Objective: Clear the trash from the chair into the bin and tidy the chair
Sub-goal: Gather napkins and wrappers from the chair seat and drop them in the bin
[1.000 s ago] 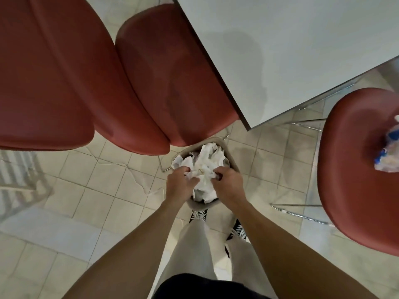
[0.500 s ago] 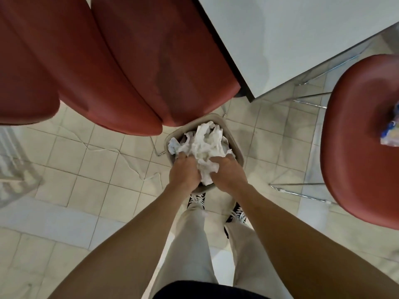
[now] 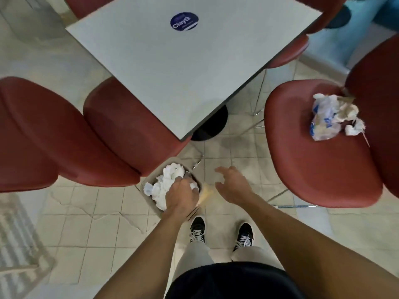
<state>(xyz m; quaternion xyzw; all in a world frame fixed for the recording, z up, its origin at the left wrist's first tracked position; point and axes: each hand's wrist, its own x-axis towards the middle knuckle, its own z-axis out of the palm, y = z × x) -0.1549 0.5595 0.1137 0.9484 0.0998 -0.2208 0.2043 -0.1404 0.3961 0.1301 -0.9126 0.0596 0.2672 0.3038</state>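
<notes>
Under my left hand [image 3: 182,196] fingers: paper in bin [image 3: 149,196], pressing | right hand [image 3: 232,184] now released, fingers spread | chair [image 3: 313,169] trash [image 3: 330,117] remains beyond right fingertips.

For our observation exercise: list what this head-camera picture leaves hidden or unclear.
- Head view: the bin depth is hidden by white paper and the left hand.
- The left hand's fingertips sink into that paper; its grip is unclear.
- Print on the trash on the right chair is too small to read.
- The right hand hovers, holding nothing.
</notes>
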